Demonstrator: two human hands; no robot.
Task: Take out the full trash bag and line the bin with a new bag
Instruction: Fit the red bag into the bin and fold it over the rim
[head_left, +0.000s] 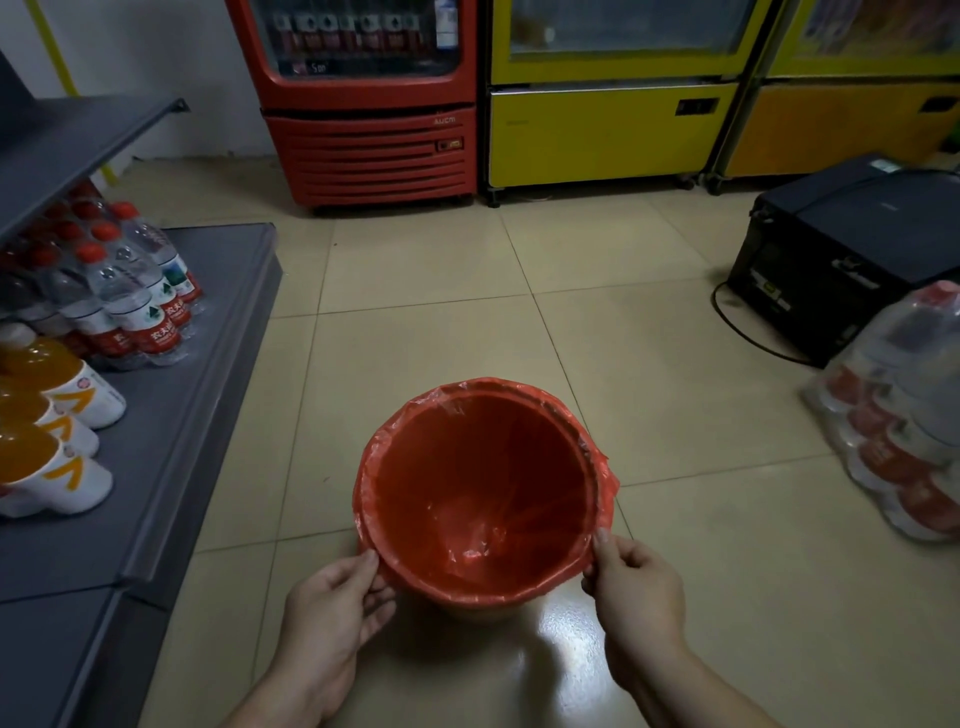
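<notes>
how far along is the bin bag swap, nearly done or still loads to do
Nearly done, it seems. Done: a red bag lines the bin, looks empty, and is folded over the rim all round. No full bag is in view. In hand: the left hand and right hand pinch the bag's edge at the near rim. Left: probably only smoothing the fold and letting go.

Bin (467, 605) red; its bag (483, 467) translucent red. Floor (649, 364) beige tile, dark grout lines. Shelf (208, 364) grey. Water bottles (135, 291) — red caps, red-white labels. Juice bottles (47, 415) orange, white labels. Coolers — one red (374, 156), one yellow (597, 135). Box (841, 249) black.
</notes>
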